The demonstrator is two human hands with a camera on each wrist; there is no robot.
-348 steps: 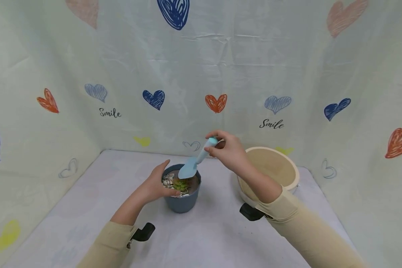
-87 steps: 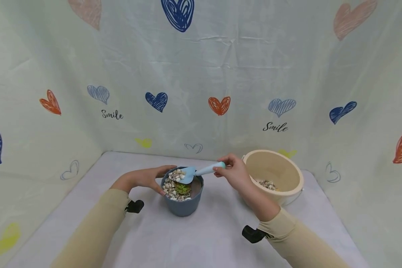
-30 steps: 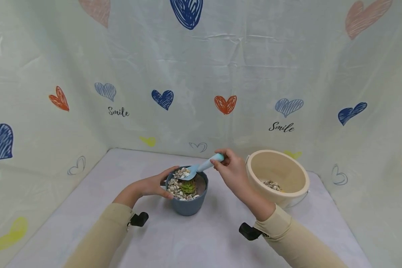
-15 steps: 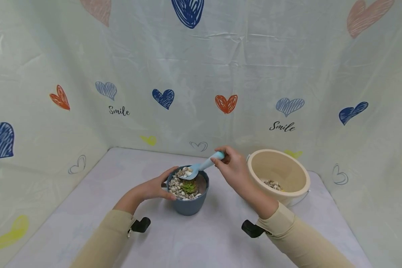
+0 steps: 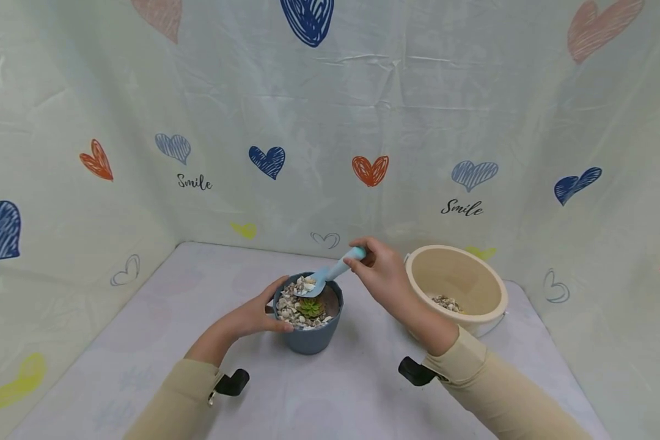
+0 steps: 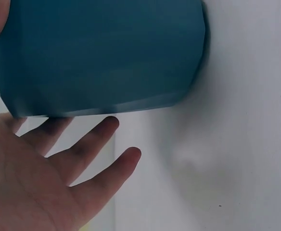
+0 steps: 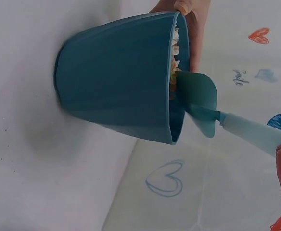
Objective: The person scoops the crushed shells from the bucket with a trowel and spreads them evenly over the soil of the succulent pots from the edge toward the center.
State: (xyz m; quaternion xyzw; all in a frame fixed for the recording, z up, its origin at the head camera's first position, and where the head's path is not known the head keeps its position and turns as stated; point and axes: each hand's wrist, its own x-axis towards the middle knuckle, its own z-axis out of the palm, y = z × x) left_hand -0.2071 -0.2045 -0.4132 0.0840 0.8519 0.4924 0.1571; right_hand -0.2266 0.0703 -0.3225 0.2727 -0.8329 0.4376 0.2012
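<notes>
A blue-grey flowerpot (image 5: 310,340) stands on the table with white and tan pebbles (image 5: 291,313) around a small green succulent (image 5: 310,307). My left hand (image 5: 251,316) steadies it from the left, thumb along the front rim; in the left wrist view some fingers spread out below the pot wall. My right hand (image 5: 382,271) pinches the end of a light blue hand trowel (image 5: 338,269). Its blade is tilted down inside the rim, above the succulent, with pebbles at its left edge. Toward the pot's right side, a bare brown patch (image 5: 330,299) shows.
Right of the pot, beside my right forearm, stands a cream bucket (image 5: 486,310) with pebbles (image 5: 447,304) at its bottom. A white cloth covers the table (image 5: 330,397). Behind hangs a pale curtain (image 5: 308,104) printed with hearts.
Pebbles cover more of the pot than in the oldest frame. Since about three seconds ago, the trowel has tipped, handle end higher. Over the last half second, the hands have barely shifted.
</notes>
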